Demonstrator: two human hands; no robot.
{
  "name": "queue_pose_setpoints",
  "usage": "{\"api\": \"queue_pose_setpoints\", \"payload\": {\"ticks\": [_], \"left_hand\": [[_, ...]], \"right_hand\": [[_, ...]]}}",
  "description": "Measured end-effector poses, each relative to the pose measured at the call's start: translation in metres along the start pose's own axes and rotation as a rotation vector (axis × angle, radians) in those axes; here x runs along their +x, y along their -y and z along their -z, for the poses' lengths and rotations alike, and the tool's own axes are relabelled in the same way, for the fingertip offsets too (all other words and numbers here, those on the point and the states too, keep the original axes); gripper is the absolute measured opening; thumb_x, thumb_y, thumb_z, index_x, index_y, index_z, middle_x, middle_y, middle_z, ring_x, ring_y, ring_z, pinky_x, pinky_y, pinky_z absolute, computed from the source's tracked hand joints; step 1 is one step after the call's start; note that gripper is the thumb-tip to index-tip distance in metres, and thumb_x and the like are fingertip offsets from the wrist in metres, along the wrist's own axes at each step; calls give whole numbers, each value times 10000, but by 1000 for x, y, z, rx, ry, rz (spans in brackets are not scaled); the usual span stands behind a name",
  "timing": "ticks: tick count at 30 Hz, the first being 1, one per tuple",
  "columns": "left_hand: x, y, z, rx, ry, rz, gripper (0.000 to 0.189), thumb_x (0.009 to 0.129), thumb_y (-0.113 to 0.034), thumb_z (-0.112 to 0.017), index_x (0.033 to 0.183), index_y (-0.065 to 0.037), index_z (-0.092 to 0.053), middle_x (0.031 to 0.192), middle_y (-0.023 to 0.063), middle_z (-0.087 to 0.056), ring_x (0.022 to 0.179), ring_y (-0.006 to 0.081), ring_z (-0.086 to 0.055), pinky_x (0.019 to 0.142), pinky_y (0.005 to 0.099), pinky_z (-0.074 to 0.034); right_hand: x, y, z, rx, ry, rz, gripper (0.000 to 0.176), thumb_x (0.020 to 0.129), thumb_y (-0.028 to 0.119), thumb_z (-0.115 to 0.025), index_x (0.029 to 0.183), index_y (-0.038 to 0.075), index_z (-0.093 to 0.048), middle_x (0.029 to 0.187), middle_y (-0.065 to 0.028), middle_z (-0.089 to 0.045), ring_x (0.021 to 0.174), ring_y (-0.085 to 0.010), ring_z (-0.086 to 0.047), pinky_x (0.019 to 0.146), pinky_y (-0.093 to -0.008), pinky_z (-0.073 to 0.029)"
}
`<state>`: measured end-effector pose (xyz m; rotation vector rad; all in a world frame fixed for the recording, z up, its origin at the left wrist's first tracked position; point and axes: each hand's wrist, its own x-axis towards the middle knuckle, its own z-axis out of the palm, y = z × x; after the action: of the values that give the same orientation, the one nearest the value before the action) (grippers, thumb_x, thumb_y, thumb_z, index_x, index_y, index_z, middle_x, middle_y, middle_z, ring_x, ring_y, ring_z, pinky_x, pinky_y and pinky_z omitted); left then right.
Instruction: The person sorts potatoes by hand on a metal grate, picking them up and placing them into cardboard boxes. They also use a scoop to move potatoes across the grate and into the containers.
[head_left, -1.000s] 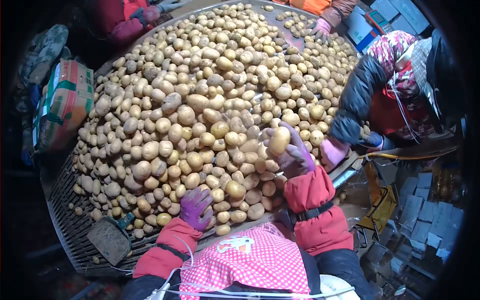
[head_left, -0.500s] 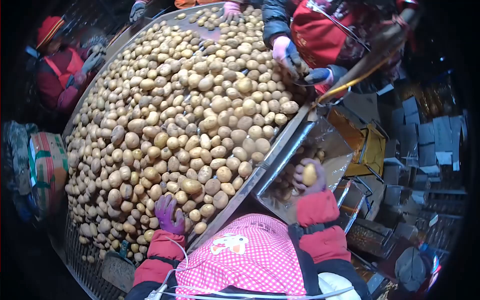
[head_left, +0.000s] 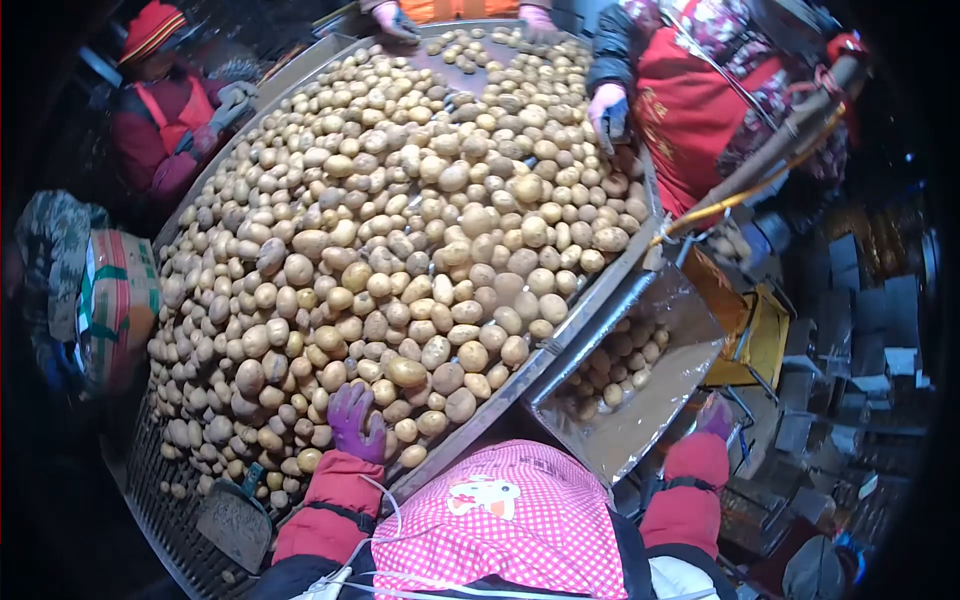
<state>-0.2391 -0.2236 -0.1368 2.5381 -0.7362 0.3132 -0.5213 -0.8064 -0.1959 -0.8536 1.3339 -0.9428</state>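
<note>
My left hand [head_left: 357,423], in a purple glove, rests at the near edge of a big heap of potatoes [head_left: 400,270]. Its fingers are spread, touching potatoes without a clear grip on any. My right hand [head_left: 714,415], also gloved in purple, is just past the right corner of a plastic-lined box [head_left: 640,425]. Its fingers are dark and partly hidden, and no potato shows in it. Inside the box, several potatoes [head_left: 622,358] lie toward the far left side.
A metal rim [head_left: 500,400] borders the sorting table. A scoop [head_left: 233,524] lies on the slatted part at near left. Co-workers stand around the table; one gloved hand [head_left: 609,115] reaches in at the right. A yellow stand [head_left: 763,345] is beyond the box.
My right hand has moved right, from above the box to its outer side, and the potato it held is no longer visible. My left hand stays on the heap. The view has shifted.
</note>
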Motion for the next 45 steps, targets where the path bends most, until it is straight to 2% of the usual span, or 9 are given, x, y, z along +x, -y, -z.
{"api": "queue_pose_setpoints", "payload": {"ticks": [5,13,19,25,29,34,36,40,45], "left_hand": [[4,-3,4,-46,-25,49,414,784,-133,-634,1195,-88,-638,1304,128,-593,1245,373,-500,1069,531,-349],[11,9,9,-66,-6,46,392,727,-214,-677,1106,-115,-692,1202,110,-645,1117,376,-570,966,533,-419],[26,15,21,-172,75,62,379,711,-221,-700,1067,-91,-698,1124,124,-665,993,377,-619,787,504,-498],[29,18,18,-180,60,54,363,708,-214,-699,1044,-76,-702,1078,121,-678,952,369,-632,753,491,-514],[29,18,19,-210,99,90,356,708,-219,-701,1040,-88,-704,1082,106,-678,950,365,-635,759,495,-518],[24,16,16,-173,63,88,362,706,-222,-700,1048,-102,-702,1085,99,-678,956,359,-633,773,501,-509],[25,15,19,-148,85,92,367,705,-217,-697,1055,-108,-698,1105,94,-673,980,357,-625,786,503,-503],[19,14,14,-130,64,77,383,708,-215,-688,1078,-117,-687,1172,88,-651,1051,352,-595,844,502,-481],[11,15,8,-91,57,64,402,721,-232,-675,1109,-124,-673,1213,88,-630,1107,357,-564,909,511,-442]], "right_hand": [[-179,22,-233,-633,658,929,286,907,130,-636,1184,61,-646,960,-102,-676,893,-194,-656,754,-347,-539],[-372,-56,-371,-1192,2103,1399,389,766,395,-695,1117,234,-655,1450,-46,-456,1407,-313,-333,1137,-566,-244],[-278,-50,-420,-805,1606,1615,251,637,179,-723,883,202,-683,858,20,-622,936,-266,-607,756,-395,-494],[-233,-19,-542,-970,1063,1729,371,730,272,-750,1065,132,-672,1158,-128,-663,997,-352,-628,849,-428,-519],[-209,-41,-612,-1401,1364,806,502,818,406,-740,1193,90,-635,1126,-161,-689,1042,-310,-664,904,-388,-523],[-132,-1,-577,-393,1566,-260,412,911,291,-579,1260,72,-576,1043,-110,-674,836,-203,-662,688,-325,-556],[-151,27,-530,-158,1123,-405,436,902,285,-579,1269,51,-553,1115,-144,-650,847,-212,-658,648,-327,-573],[-102,31,-512,-533,1328,-395,329,841,170,-626,1130,13,-643,1080,-144,-669,851,-209,-664,721,-351,-567],[-151,4,-469,-1487,1373,975,673,733,292,-693,1366,162,-507,1242,-198,-575,1167,-343,-570,987,-465,-474]]}}
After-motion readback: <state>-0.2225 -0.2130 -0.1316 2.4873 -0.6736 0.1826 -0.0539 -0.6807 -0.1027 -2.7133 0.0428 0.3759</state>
